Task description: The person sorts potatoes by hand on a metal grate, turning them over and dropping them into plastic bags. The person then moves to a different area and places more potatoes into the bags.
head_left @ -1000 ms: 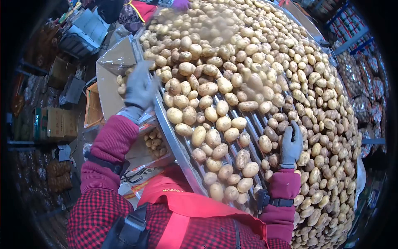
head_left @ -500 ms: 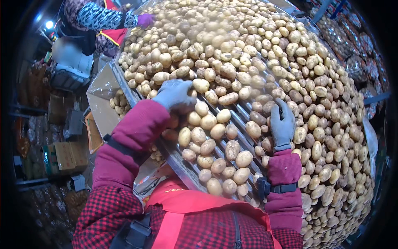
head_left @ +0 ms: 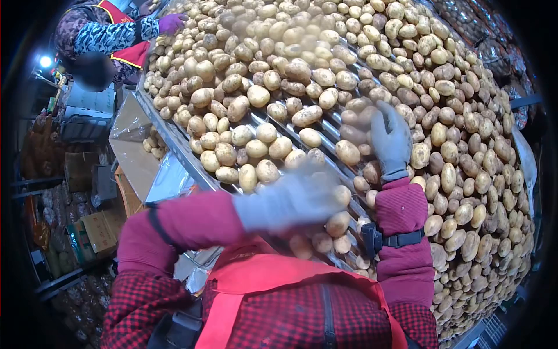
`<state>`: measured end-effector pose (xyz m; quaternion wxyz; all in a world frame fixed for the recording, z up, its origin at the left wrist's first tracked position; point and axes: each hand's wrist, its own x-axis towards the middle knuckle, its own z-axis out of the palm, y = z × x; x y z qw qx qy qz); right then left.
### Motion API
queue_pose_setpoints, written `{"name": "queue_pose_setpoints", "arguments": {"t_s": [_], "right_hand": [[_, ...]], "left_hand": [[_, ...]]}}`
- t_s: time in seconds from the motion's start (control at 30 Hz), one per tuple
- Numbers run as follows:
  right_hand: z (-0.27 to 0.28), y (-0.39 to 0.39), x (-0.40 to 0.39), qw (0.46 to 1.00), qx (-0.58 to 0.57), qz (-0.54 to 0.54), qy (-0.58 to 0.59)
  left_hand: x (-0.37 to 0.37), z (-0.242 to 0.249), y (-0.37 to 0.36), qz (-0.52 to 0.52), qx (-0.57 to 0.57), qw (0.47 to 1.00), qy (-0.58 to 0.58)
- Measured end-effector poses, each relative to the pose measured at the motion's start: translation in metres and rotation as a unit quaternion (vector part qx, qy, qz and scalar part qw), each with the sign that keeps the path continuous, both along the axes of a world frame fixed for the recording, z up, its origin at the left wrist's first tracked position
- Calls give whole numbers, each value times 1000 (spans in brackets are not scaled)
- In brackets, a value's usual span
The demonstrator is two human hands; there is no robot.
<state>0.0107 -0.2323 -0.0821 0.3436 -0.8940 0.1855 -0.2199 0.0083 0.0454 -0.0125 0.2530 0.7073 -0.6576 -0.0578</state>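
My left hand (head_left: 290, 200), in a grey glove, is smeared by motion above the potatoes at the near end of the slatted metal surface (head_left: 330, 131). Its fingers are too blurred to read. Grey-gloved as well, my right hand (head_left: 392, 139) lies on the right side with fingers stretched and parted, against brownish potatoes (head_left: 347, 152) and the edge of the large heap. Nothing shows in its grasp. Beyond my left hand, a cluster of pale potatoes (head_left: 256, 148) rests on the slats. A few more potatoes (head_left: 338, 224) sit just under and beside that hand.
A great heap of potatoes (head_left: 459, 168) covers the right and far sides. A metal rim (head_left: 168, 131) runs along the left, with a cardboard box (head_left: 136, 139) beside it. Another person's purple-gloved hand (head_left: 171, 24) touches potatoes at the upper left.
My left hand has swept from the far left potatoes back toward my body and to the right. The pale potatoes on the slats are rearranged. My right hand has shifted slightly away from me.
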Motion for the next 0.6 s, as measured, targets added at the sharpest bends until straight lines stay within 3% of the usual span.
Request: {"name": "queue_pose_setpoints", "arguments": {"t_s": [0.03,0.1,0.17,0.3,0.6], "right_hand": [[1,1,1,1000,-3,-7,2],[2,1,0,1000,-9,-8,12],[1,-1,-1,1000,4,4,12],[-6,-3,2,999,-14,17,-25],[-3,-2,-1,1000,11,6,8]], "left_hand": [[-24,6,-11,-104,-23,994,3],[-78,-29,-27,-131,-29,991,6],[-93,-42,-38,-90,-18,993,-77],[-73,-43,-26,-45,26,993,-110],[10,-27,36,110,184,971,-106]]}}
